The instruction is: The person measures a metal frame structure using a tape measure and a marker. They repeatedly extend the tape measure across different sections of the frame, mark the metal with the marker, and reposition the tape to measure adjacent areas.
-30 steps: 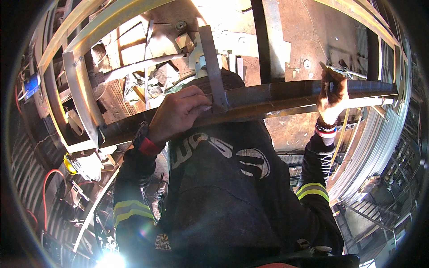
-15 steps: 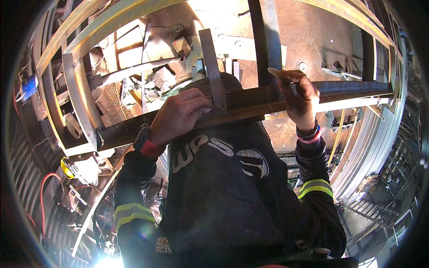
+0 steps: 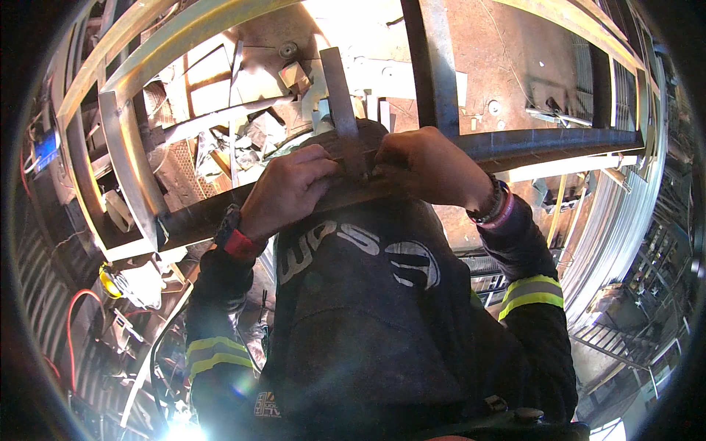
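Observation:
My left hand (image 3: 294, 184) is closed at the lower end of a flat metal strip (image 3: 338, 92), its thumb and fingers pinched together. The strip lies across a dark steel bar (image 3: 551, 143), part of a welded frame, and sticks out on its far side. From the right, my right hand (image 3: 434, 165) bends over the same bar, fingers pinched beside the strip's lower end. The pale pointed stick it held a moment before is hidden behind its fingers now.
Curved frame members (image 3: 198, 37) arch across the far side, and an upright steel bar (image 3: 439, 66) meets the dark bar. Metal offcuts (image 3: 265, 128) litter the floor beyond. Long pale profiles (image 3: 618, 242) are stacked at right. A red hose (image 3: 71, 323) and bright glare lie at left.
My right hand has swung left and down from above the bar to the strip's lower end. My left hand stays at the strip, which has shifted slightly left in view.

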Tool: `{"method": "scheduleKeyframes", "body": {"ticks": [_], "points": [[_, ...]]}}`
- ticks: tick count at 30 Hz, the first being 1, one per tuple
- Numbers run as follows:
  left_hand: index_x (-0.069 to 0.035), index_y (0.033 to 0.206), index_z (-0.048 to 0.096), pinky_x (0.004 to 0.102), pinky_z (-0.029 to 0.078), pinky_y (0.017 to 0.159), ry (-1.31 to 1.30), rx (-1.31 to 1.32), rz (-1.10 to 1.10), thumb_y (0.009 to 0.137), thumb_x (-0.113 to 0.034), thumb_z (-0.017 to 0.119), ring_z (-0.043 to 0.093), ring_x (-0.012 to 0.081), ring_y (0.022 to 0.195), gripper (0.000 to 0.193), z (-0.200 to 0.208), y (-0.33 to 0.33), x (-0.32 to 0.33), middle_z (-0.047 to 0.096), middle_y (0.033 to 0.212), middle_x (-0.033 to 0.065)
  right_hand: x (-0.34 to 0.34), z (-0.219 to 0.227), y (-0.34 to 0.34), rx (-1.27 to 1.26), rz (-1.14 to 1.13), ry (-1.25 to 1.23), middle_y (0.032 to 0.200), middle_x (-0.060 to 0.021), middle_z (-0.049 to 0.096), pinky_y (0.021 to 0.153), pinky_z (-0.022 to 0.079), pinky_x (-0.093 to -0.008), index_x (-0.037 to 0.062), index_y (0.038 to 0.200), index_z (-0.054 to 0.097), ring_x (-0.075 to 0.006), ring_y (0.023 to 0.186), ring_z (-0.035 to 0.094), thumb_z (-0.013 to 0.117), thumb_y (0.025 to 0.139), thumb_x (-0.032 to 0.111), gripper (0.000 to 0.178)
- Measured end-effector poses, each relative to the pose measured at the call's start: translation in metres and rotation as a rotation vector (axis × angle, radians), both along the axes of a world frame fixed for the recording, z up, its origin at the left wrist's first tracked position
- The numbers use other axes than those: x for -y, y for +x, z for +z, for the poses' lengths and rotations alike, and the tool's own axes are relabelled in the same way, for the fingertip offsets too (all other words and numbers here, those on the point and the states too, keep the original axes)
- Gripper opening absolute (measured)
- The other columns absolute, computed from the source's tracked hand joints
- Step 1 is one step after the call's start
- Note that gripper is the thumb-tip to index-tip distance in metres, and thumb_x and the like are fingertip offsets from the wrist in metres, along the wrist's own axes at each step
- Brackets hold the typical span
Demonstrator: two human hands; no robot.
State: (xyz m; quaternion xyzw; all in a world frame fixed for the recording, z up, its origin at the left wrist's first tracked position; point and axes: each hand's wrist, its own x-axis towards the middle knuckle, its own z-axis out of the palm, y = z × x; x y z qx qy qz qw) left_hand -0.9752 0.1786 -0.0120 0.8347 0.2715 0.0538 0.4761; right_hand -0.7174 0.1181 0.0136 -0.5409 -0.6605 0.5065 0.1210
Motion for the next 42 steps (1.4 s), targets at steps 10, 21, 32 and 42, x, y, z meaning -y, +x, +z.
{"method": "scheduleKeyframes", "body": {"ticks": [10, 21, 32, 42], "points": [[-0.001, 0.098, 0.067, 0.0383, 0.055, 0.072, -0.028, 0.028, 0.024, 0.08, -0.002, 0.068, 0.066, 0.0301, 0.082, 0.019, -0.001, 0.001, 0.002, 0.062, 0.09, 0.0117, -0.026, -0.022, 0.011, -0.287, 0.263, -0.052, 0.086, -0.0134, 0.072, 0.073, 0.055, -0.0342, 0.001, 0.097, 0.067, -0.0261, 0.077, 0.07, 0.071, 0.089, 0.018, 0.019], [-0.001, 0.098, 0.068, 0.0372, 0.055, 0.073, -0.015, 0.001, 0.005, 0.08, -0.003, 0.07, 0.067, 0.0305, 0.083, 0.018, 0.001, 0.002, -0.001, 0.063, 0.092, 0.0119, -0.017, -0.016, -0.002, -0.047, 0.218, 0.006, 0.083, -0.0177, 0.069, 0.072, 0.054, -0.0382, -0.0012, 0.096, 0.068, -0.0317, 0.076, 0.069, 0.074, 0.084, 0.019, 0.024], [-0.005, 0.093, 0.069, 0.0415, 0.047, 0.076, 0.068, -0.002, 0.0, 0.082, -0.01, 0.07, 0.064, 0.0299, 0.08, 0.012, 0.001, -0.006, -0.003, 0.064, 0.086, 0.0097, -0.001, 0.032, 0.039, -0.284, -0.541, -0.189, 0.076, -0.0017, 0.066, 0.058, 0.043, -0.0191, 0.0026, 0.099, 0.072, -0.0052, 0.068, 0.059, 0.068, 0.094, 0.018, 0.017], [-0.007, 0.089, 0.069, 0.0371, 0.045, 0.078, 0.072, -0.182, 0.1, 0.082, -0.01, 0.071, 0.064, 0.0261, 0.079, 0.007, 0.029, -0.092, -0.012, 0.065, 0.083, 0.0062, 0.059, -0.011, 0.056, -0.498, -0.895, 0.096, 0.075, -0.0042, 0.063, 0.054, 0.039, -0.0219, -0.0033, 0.104, 0.069, -0.0078, 0.06, 0.051, 0.065, 0.096, 0.009, 0.015]]}}
